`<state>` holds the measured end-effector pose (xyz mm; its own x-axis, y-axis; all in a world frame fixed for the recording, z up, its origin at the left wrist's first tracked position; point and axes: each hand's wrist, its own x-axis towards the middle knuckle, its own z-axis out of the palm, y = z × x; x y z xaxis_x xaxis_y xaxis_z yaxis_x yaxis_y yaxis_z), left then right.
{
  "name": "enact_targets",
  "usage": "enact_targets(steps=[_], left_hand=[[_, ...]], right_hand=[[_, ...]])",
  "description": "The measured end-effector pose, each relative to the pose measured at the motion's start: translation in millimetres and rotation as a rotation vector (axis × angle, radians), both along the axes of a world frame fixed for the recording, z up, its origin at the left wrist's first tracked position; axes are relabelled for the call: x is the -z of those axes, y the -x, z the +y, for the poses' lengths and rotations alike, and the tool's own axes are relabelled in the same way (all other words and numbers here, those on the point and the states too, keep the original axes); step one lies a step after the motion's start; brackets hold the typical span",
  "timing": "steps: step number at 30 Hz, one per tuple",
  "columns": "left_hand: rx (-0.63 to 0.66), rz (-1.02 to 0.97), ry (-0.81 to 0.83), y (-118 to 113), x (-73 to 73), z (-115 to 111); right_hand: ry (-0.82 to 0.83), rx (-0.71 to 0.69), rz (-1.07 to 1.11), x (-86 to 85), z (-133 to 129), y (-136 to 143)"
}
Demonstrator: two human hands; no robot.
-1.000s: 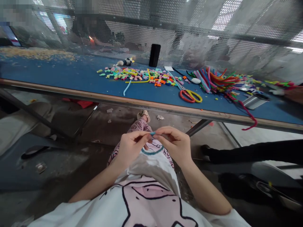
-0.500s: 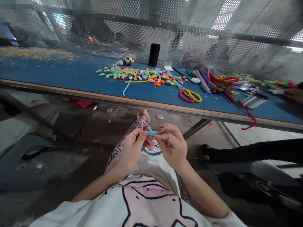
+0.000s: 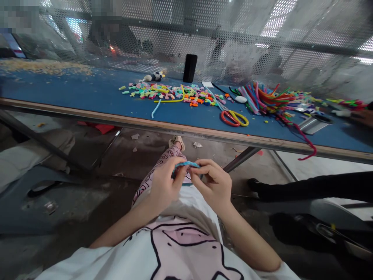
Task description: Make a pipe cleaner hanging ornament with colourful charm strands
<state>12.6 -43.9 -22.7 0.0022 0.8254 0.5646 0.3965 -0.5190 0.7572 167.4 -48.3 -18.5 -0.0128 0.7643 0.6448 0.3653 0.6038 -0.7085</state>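
A blue fuzzy strand (image 3: 190, 163), bent into a loop, is held between my hands above my lap. My left hand (image 3: 168, 179) pinches its left part between thumb and fingers. On the other side, my right hand (image 3: 212, 182) grips the strand's right end with closed fingertips. The two hands nearly touch at the middle. Part of the loop hangs below and is mostly hidden behind the fingers.
On the blue table (image 3: 116, 107) lie scissors with red and yellow handles (image 3: 234, 118), small colourful pieces (image 3: 175, 92), bundled fuzzy stems (image 3: 268, 99), a black upright object (image 3: 190, 68) and a metallic spool (image 3: 313, 123). Another person's hand (image 3: 364, 116) shows at the right edge.
My hands have closed in around the blue strand, and my right fingers have curled down. The strand now arches over the fingertips, and less of the hanging loop shows.
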Motion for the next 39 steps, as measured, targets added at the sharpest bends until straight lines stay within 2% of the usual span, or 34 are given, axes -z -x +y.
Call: enact_targets(steps=[3, 6, 11, 15, 20, 22, 24, 28, 33, 36, 39], left_hand=[[-0.017, 0.073, -0.143, 6, 3.7, 2], [-0.028, 0.127, -0.235, 10, 9.7, 6], [-0.004, 0.205, -0.410, 12, 21.0, 11], [0.022, 0.220, -0.432, 15, 27.3, 11], [0.049, 0.272, -0.468, 19, 27.6, 13], [0.066, 0.294, -0.469, 21, 26.0, 15], [0.075, 0.316, -0.453, 23, 24.3, 16], [0.077, 0.362, -0.433, 26, 19.5, 14], [0.036, 0.492, -0.371, 26, 8.4, 8], [0.026, 0.513, -0.306, 23, 1.3, 5], [0.042, 0.404, -0.212, 18, -4.2, 2]], right_hand=[[0.276, -0.206, 0.283, -3.7, -2, -3], [0.567, -0.320, 0.537, -14.0, 2, -7], [1.016, -0.462, 0.649, -26.3, 15, -15], [1.157, -0.552, 0.599, -24.8, 19, -19], [1.171, -0.566, 0.486, -29.5, 22, -24], [1.114, -0.517, 0.411, -31.9, 23, -26], [0.987, -0.439, 0.303, -33.6, 22, -26], [0.633, -0.275, 0.054, -39.2, 15, -25], [0.225, -0.186, -0.269, -48.5, 4, -22], [-0.099, -0.120, -0.492, -44.5, 2, -21], [-0.348, -0.043, -0.695, -33.9, 1, -22]])
